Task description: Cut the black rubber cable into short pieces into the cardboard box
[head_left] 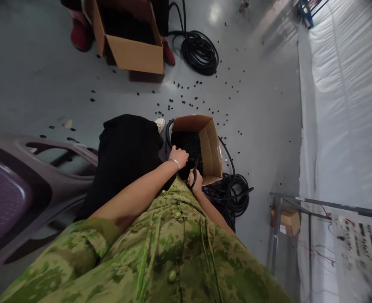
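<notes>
A gray floor (261, 126) spreads beneath someone in a green camouflage jacket (173, 252). At their lap, an open cardboard box (212, 155) holds a heap of small black pieces (188, 142); a coil of black hose (238, 194) lies beside it. Over the box's near side, the left hand (180, 156) curls, its grip unclear, while the right hand (197, 181) grips black-handled scissors (195, 171), blades pointing into the box.

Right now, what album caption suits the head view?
Right hand gripping scissors, left hand beside it, at a cardboard box of small black pieces.
</notes>
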### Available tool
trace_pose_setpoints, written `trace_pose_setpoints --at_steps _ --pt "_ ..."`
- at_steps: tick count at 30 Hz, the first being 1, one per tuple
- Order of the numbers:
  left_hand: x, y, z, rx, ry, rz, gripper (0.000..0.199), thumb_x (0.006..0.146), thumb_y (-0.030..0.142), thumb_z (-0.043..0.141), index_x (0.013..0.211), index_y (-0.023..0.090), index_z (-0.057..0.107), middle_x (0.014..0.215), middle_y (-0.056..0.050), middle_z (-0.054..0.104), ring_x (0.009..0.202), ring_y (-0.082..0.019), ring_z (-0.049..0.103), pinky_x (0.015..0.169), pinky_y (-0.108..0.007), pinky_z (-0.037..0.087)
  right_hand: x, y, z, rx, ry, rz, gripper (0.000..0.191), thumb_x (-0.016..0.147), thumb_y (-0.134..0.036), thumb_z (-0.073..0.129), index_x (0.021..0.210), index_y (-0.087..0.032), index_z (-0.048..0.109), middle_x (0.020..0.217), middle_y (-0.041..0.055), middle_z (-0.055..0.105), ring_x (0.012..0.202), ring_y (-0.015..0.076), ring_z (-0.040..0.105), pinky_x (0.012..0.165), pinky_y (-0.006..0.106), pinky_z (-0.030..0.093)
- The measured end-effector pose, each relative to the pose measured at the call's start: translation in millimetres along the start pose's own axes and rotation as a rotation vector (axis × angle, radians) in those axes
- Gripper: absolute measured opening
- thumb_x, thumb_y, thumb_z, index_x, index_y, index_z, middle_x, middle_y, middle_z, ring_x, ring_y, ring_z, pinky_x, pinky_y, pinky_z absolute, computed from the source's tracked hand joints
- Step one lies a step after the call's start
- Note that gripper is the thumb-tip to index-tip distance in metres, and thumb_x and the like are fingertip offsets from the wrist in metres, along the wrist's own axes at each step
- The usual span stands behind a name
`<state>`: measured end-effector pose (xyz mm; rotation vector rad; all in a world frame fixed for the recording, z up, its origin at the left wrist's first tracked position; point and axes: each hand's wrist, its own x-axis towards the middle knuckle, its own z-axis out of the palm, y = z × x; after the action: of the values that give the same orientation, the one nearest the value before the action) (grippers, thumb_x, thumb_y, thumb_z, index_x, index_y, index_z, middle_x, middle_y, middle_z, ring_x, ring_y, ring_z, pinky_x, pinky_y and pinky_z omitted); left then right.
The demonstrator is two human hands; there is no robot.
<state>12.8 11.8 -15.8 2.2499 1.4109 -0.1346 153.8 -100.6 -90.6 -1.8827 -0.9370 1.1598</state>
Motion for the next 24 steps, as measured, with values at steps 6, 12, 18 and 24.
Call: trace_pose_setpoints --at_steps 6,12,18,24 --pt "-1.6 2.5 -1.2 0.021 -0.018 -0.011 0.022 0.092 0.024 0.057 0.102 0.021 0.077 0.110 -0.014 0.075 0.107 -0.029 0.064 0.097 -0.047 0.030 0.4 -0.2 1.6 0.131 -0.018 0.063 0.032 0.080 -0.048 0.065 0.095 -0.020 0.058 0.050 -0.0099 0.051 0.035 0.0081 0.043 0.037 0.019 0.034" --pt "-1.7 3.6 -3.8 -0.062 0.064 -0.035 0.025 0.094 0.027 0.054 0.104 0.023 0.076 0.112 -0.011 0.075 0.106 -0.026 0.064 0.097 -0.044 0.031 -14.2 -16.8 -7.5 0.290 -0.098 0.055 0.042 0.077 -0.049 0.069 0.106 -0.020 0.057 0.060 -0.0063 0.061 0.043 0.0090 0.051 0.041 0.019 0.038" --pt "1.8 2.6 2.6 -0.080 0.092 -0.023 0.026 0.093 0.027 0.052 0.103 0.023 0.076 0.109 -0.010 0.075 0.104 -0.026 0.064 0.095 -0.044 0.031 -34.9 -31.4 -21.9 0.293 -0.166 0.076 0.044 0.077 -0.045 0.071 0.110 -0.019 0.060 0.066 -0.0030 0.066 0.052 0.0123 0.059 0.052 0.023 0.049" --pt "2.4 2.2 4.2 -0.111 0.120 -0.014 0.026 0.093 0.027 0.053 0.103 0.024 0.077 0.108 -0.010 0.075 0.103 -0.026 0.064 0.094 -0.044 0.031 -30.6 -30.6 -17.5 0.123 -0.175 0.038 0.043 0.077 -0.046 0.071 0.109 -0.019 0.062 0.067 -0.0028 0.066 0.052 0.0124 0.057 0.049 0.022 0.042"
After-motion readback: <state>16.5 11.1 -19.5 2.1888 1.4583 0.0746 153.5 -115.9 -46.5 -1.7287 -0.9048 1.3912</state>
